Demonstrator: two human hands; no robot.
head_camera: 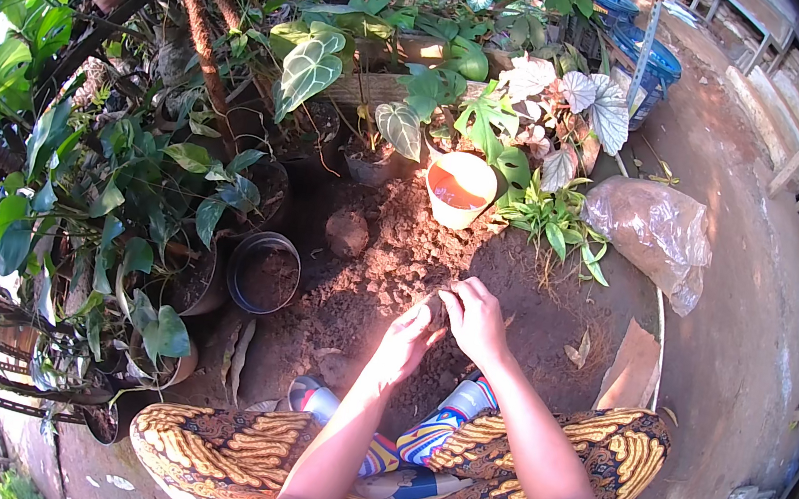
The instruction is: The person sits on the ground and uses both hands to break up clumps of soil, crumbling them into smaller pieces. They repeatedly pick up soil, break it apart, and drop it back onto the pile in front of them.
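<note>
My left hand (409, 340) and my right hand (472, 318) meet over the loose soil, both gripping a dark clod of soil (439, 314) between them. Crumbled soil (398, 257) is heaped on the ground beyond and left of the hands. A light-coloured plastic pot (458, 193) with an orange inside stands just past the heap. To the left, a black plastic pot (264, 273) has some soil in it. A rounded lump of soil (347, 233) rests between this black pot and the heap. Small green plants with bare roots (557, 229) lie right of the light pot.
A filled clear plastic bag (648, 233) lies at the right. Potted leafy plants (151, 179) crowd the left side and back. Blue buckets (646, 70) stand at the back right. A brown flat piece (629, 371) and a dry leaf (578, 349) lie right of my arms.
</note>
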